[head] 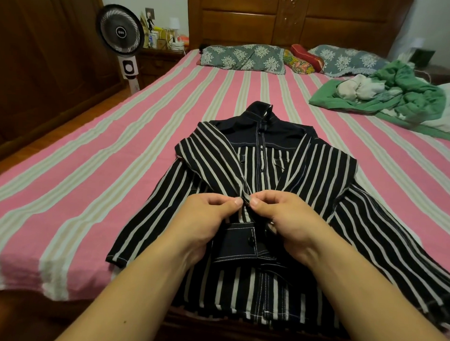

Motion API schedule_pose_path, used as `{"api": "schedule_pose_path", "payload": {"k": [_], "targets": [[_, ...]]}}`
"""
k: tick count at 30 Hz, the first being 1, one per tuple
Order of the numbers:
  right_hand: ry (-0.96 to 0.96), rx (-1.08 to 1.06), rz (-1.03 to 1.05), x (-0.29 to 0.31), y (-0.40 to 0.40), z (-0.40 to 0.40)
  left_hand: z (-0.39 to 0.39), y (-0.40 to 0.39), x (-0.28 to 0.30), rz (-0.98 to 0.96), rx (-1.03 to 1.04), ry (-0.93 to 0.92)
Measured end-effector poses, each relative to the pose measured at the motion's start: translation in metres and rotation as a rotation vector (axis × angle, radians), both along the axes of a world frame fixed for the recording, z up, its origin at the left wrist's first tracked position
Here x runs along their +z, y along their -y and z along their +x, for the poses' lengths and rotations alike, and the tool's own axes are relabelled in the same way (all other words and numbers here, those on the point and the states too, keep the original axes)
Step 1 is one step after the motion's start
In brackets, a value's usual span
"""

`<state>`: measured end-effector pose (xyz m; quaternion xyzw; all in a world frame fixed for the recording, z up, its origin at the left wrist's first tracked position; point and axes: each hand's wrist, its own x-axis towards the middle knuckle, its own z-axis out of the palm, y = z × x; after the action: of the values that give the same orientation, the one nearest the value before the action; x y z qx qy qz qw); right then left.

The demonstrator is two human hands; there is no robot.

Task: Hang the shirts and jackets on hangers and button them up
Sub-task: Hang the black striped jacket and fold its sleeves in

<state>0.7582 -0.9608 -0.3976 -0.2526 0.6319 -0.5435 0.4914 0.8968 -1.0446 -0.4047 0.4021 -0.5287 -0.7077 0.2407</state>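
Shirt (264, 171): dark navy with white stripes and plain navy yoke and collar; lies front-up on the bed (90, 191), collar toward the headboard, hem at the near edge of the bed. Upper placket buttoned; the sleeves are folded in over the chest, crossing near the middle. A navy cuff (238, 243) with a dark button lies on the shirt front, between the two wrists.

Left hand (204, 220): over the shirt's middle, fingers curled, thumb and forefinger pinching striped cloth at the placket.

Right hand (286, 218): just beside the left hand, thumbs nearly touching; fingers curled, thumb and forefinger pinching the same fold of cloth from the other side. Whether a button sits between the fingertips cannot be told.

Bed: pink sheet with pale stripes, wooden frame.

Pillows (243, 56): two grey-blue floral ones at the head of the bed, far beyond the shirt; a red patterned cushion (304, 58) between them.

Green blanket (390, 92): crumpled, with pale cloth bunched on it, on the bed to the right of the shirt and well apart from it.

Fan (119, 30): black-headed, on a white stand, on the floor left of the bed.

Nightstand (161, 58): beside the fan, at the bed's far left corner, with small items on top too small to tell.
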Motion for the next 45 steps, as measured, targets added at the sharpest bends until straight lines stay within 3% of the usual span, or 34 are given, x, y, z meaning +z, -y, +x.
{"api": "schedule_pose_path", "payload": {"k": [14, 19, 23, 28, 38, 45], "targets": [[0.033, -0.055, -0.025, -0.003, -0.003, 0.000, -0.003, 0.009, -0.004, -0.002, -0.012, 0.093], [0.027, 0.088, -0.055, -0.004, -0.004, -0.002, -0.002, 0.012, -0.010, -0.095, 0.008, 0.106], [-0.197, 0.126, -0.051, -0.007, 0.002, 0.002, -0.001, 0.014, -0.012, -0.119, -0.041, 0.141], [-0.736, 0.086, -0.141, -0.013, 0.005, 0.005, 0.001, 0.019, -0.005, -0.102, -0.048, 0.133], [-1.038, 0.078, -0.237, -0.025, 0.007, 0.011, 0.003, 0.015, 0.000, -0.415, -0.114, 0.272], [-1.226, 0.067, -0.204, -0.031, 0.010, 0.010, 0.002, 0.010, -0.005, -0.465, -0.181, 0.288]]}}
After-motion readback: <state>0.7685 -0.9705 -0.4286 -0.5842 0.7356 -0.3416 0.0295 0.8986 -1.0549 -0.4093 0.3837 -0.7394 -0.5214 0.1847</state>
